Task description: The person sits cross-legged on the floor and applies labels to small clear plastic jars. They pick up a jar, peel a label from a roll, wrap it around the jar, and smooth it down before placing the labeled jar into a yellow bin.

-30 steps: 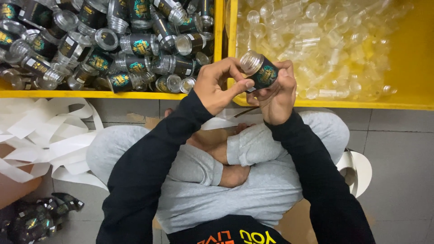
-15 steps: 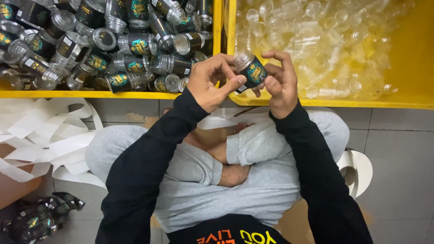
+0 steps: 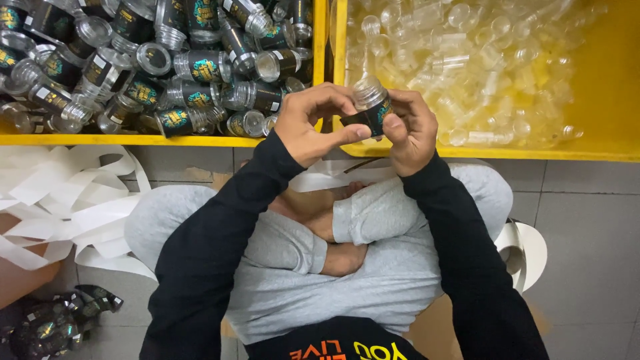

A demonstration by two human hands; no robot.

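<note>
A small clear plastic bottle [image 3: 371,102] with a black label is held upright between both hands, over the front rim of the right crate. My left hand [image 3: 312,123] pinches its left side with thumb and fingers. My right hand [image 3: 408,130] grips its right side, thumb pressed on the label. Directly behind the hands, the yellow crate on the left [image 3: 133,141] holds several labelled bottles [image 3: 200,67]. The yellow crate on the right [image 3: 600,80] holds several plain clear bottles [image 3: 467,60].
I sit cross-legged on a tiled floor in grey trousers and black sleeves. White label backing strips [image 3: 67,200] pile at my left. A paper roll [image 3: 527,250] lies by my right knee. Crumpled dark labels [image 3: 53,323] sit bottom left.
The bottle has turned in my fingers from tilted with its base towards me to upright. Both hands shifted a little left and lower against the crate rim.
</note>
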